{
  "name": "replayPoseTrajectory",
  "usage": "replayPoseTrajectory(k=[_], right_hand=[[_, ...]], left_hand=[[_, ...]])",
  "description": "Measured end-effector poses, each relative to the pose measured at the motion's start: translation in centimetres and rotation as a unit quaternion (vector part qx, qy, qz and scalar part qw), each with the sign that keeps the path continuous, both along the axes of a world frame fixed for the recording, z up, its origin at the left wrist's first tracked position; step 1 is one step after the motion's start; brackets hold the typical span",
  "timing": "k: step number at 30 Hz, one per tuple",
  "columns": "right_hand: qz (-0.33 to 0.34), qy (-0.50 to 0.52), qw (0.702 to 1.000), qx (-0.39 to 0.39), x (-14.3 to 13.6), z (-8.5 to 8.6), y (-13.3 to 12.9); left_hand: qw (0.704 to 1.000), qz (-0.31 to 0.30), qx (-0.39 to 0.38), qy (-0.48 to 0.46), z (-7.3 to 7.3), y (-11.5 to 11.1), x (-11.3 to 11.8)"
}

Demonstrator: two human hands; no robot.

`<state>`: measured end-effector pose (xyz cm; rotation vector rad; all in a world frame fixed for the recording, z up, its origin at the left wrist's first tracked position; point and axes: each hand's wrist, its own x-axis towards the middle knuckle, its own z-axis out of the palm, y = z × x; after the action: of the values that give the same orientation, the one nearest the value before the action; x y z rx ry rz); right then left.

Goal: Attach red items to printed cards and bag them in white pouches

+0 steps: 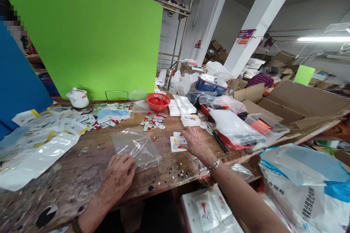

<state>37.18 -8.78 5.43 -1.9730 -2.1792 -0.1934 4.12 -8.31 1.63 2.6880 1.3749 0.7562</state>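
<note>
My left hand (119,173) rests with curled fingers at the lower edge of a clear plastic bag (136,145) lying flat on the wooden table (90,178); whether it pinches the bag is hidden. Farther right, my right hand (195,142) reaches over a small white card packet (177,142) with yellow and red marks, its fingertips on the packet's right side. Behind the packet lies a stack of white packets (190,119). Small red, white and green cards (153,121) are scattered between the bag and a red basket (158,102).
White sleeves with yellow bands (62,127) cover the left side. A white lidded pot (78,97) stands by the green board (109,43). A black-handled tool (220,142), a red tray (235,145) with plastic bags and an open carton (295,102) are at right. Other people appear behind.
</note>
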Motion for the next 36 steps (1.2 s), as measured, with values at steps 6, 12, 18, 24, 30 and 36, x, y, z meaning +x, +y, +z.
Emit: replayPoseTrajectory(k=[6, 12, 18, 24, 30, 36], right_hand=[[-0.061, 0.035, 0.997, -0.015, 1.3, 0.1, 0.1], [-0.003, 0.052, 0.994, -0.092, 2.4, 0.0, 2.2], [0.043, 0.069, 0.97, -0.227, 3.4, 0.9, 4.6], [0.009, -0.02, 0.976, -0.219, 2.1, 2.6, 3.7], [-0.025, -0.075, 0.989, -0.122, 0.2, 1.2, -1.0], [-0.027, -0.088, 0.992, -0.085, -1.2, -1.1, -3.7]], left_hand=[[1.0, 0.0, 0.004, 0.0, 0.0, -0.3, 0.4], [0.999, -0.013, 0.036, -0.012, 0.0, -0.2, 0.7], [0.999, -0.03, 0.032, 0.0, -0.4, 0.0, 1.3], [0.999, -0.024, 0.019, 0.008, -0.3, -0.2, 1.5], [1.0, -0.013, 0.025, 0.004, -0.4, -0.2, 1.6], [1.0, -0.007, 0.012, 0.01, -0.1, -0.5, 2.0]])
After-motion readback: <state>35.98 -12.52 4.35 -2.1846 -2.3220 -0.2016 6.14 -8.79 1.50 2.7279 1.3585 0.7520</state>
